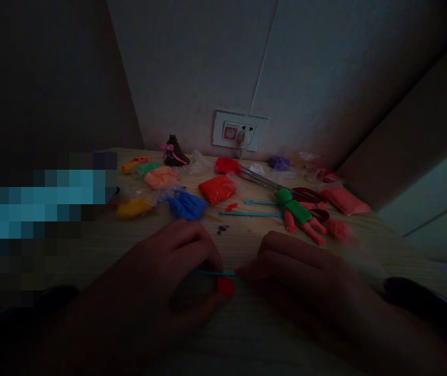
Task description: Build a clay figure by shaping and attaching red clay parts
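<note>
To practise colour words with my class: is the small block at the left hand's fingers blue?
No, the small block at the fingers of the left hand is red.

Plain red covers the small block, teal the thin stick beside it; I see the doll in green, its limbs coral-pink; the scissor handles look dark red; one packet is blue, another packet orange-red; the brown ornament wears a pink bow; pale, streaky wood grain patterns the table.
</note>
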Demonstrator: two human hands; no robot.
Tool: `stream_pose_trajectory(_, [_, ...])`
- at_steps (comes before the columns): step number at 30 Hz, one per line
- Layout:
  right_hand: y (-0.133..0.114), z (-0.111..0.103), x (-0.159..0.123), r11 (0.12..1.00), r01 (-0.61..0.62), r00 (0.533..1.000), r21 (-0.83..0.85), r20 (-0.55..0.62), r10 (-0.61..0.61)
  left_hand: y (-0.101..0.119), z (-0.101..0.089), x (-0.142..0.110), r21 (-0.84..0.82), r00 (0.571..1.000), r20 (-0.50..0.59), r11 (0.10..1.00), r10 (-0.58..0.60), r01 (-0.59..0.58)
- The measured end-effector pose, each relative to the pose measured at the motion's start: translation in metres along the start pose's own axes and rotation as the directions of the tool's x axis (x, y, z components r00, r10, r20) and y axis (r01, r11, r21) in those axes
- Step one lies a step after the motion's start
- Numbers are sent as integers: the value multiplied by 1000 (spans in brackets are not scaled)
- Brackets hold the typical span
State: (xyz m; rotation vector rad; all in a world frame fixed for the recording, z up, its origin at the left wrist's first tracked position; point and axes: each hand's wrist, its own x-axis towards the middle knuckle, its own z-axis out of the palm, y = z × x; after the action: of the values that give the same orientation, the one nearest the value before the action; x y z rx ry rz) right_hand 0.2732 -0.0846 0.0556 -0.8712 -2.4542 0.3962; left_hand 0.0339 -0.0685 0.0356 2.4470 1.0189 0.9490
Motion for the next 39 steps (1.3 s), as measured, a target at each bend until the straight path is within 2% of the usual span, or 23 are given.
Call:
stream_pose_trajectory(7, [1, 7, -4, 1000, 25, 997, -8, -68, -25, 0, -1, 1, 3, 1000, 7, 1000, 3, -3])
stream_pose_trajectory(12, [1, 4, -3, 999, -36, 998, -29, -53, 35, -3, 3, -2, -17, 999, -11, 999, -36, 35])
stream_pose_trajectory(18, [-3, 3, -2, 999, -7, 998, -46, -62, 5, -2, 0, -2, -18, 1000, -2, 1000, -11, 11])
stream_pose_trajectory(21, [-2, 4, -2, 997, -37, 997, -70, -68, 32, -4, 2, -5, -17, 999, -42, 1000, -3, 2])
stream_pose_trajectory(27, [6, 4, -8, 981, -130, 985, -144, -128, 112, -8, 4, -12, -15, 1000, -11, 999, -29, 29])
stream_pose_trajectory(29, [7, 3, -11, 972, -157, 983, -173, -123, 136, -8, 2, -13, -15, 1000, -8, 999, -29, 29])
stream_pose_trajectory(32, [5, 1, -12, 972, -160, 986, -174, -84, 147, -5, 1, -15, -8, 998, 52, 999, -36, 36])
stream_pose_trajectory(36, [2, -3, -7, 981, -151, 989, -124, -11, 151, 2, 1, -14, 18, 989, 52, 990, -141, 140])
stream_pose_trajectory(39, [1, -4, -7, 984, -168, 985, -63, 15, 169, 4, -2, -12, 32, 981, 72, 984, -178, 176])
